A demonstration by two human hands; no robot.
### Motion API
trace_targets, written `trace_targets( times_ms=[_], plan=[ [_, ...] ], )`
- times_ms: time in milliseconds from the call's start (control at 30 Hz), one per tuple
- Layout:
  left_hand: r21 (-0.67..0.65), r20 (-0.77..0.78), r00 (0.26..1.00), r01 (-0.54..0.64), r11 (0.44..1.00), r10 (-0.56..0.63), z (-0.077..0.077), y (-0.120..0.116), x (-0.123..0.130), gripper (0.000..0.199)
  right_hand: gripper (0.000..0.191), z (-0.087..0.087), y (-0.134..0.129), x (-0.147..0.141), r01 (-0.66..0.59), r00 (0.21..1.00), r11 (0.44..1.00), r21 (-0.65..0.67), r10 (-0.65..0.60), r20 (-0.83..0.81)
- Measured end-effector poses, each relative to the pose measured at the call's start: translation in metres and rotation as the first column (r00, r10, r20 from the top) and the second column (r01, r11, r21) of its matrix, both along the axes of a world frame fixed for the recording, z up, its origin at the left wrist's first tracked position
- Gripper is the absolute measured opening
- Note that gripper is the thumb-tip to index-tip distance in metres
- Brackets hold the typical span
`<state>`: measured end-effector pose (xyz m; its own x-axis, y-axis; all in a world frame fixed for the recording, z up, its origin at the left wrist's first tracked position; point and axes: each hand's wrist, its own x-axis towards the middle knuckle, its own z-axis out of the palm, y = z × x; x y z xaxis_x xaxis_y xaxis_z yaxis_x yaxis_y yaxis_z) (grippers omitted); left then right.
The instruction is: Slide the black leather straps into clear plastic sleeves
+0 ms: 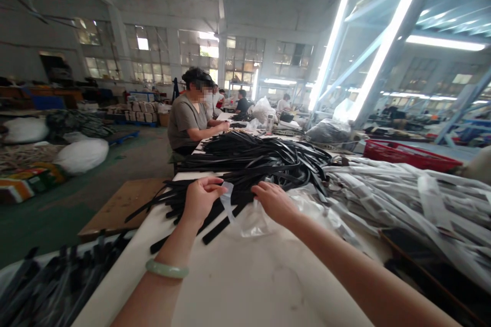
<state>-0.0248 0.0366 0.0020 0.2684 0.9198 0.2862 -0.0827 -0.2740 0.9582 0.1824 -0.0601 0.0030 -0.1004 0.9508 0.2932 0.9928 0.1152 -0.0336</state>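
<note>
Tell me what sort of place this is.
Most likely a factory workshop for strap goods: black straps lie heaped on a long white worktable, a clear plastic bag is in hand, and a masked co-worker sits along the table.

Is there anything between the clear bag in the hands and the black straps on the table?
Nothing visible stands between them: the clear bag, held by the left hand and right hand, lies directly against the black straps.
</note>
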Motion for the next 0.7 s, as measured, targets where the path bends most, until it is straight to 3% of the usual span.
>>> trace_targets(
  times_ms=[100,233,400,533,700],
  plan=[
    [0.079,-0.064,0.998,-0.002,0.997,0.007,0.003,-0.004,0.0,0.023,0.019,0.006,-0.022,0.023,0.081,0.991,0.989,0.127,-0.067,-0.113],
    [0.125,-0.143,0.987,0.096,0.987,-0.078,0.0,-0.02,0.015,0.02,0.018,0.005,-0.048,0.043,0.065,0.931,0.968,0.244,0.029,-0.364],
    [-0.008,-0.197,0.954,0.228,0.974,-0.225,-0.012,-0.043,0.037,0.023,0.019,-0.009,-0.06,0.028,0.154,0.825,0.953,0.262,0.022,-0.564],
    [-0.201,-0.125,0.944,0.279,0.939,-0.307,-0.019,-0.048,0.047,0.031,0.024,-0.011,-0.063,0.016,0.04,0.744,0.99,0.137,0.062,-0.666],
    [-0.247,-0.164,0.926,0.296,0.923,-0.341,-0.023,-0.052,0.054,0.035,0.015,-0.01,-0.067,0.015,-0.099,0.642,0.981,0.168,0.192,-0.742]
  ],
)
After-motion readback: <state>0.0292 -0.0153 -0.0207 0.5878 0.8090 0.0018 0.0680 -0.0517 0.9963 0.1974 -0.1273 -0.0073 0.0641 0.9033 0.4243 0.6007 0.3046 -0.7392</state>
